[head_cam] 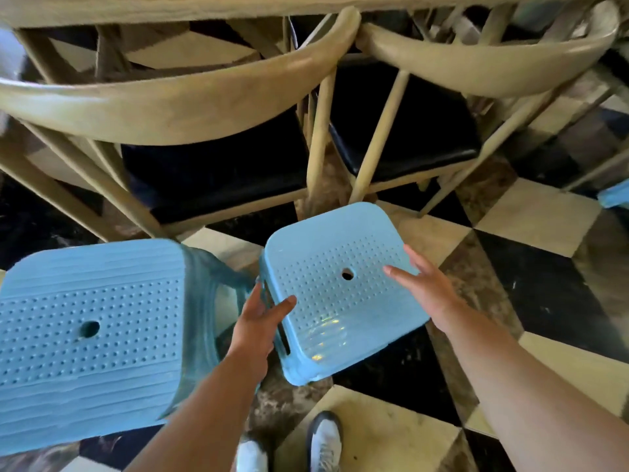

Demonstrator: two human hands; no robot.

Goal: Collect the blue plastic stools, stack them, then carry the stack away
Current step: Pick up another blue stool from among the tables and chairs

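Fingers of the left hand (260, 318) curl round the left edge of the nearer blue stool (337, 287), thumb lying on its dotted seat; fingers of the right hand (420, 284) are spread straight over the seat's right side, whether touching it cannot be told. This stool stands tilted on the checkered floor (531, 229), just behind two white shoes (289, 447). A second blue stool (92, 335), closer to the camera, fills the lower left, just beside the first. Two pale wooden chairs (190, 107) with black seats stand behind, under a table edge (238, 8). A blue fragment (614, 197) shows at far right.
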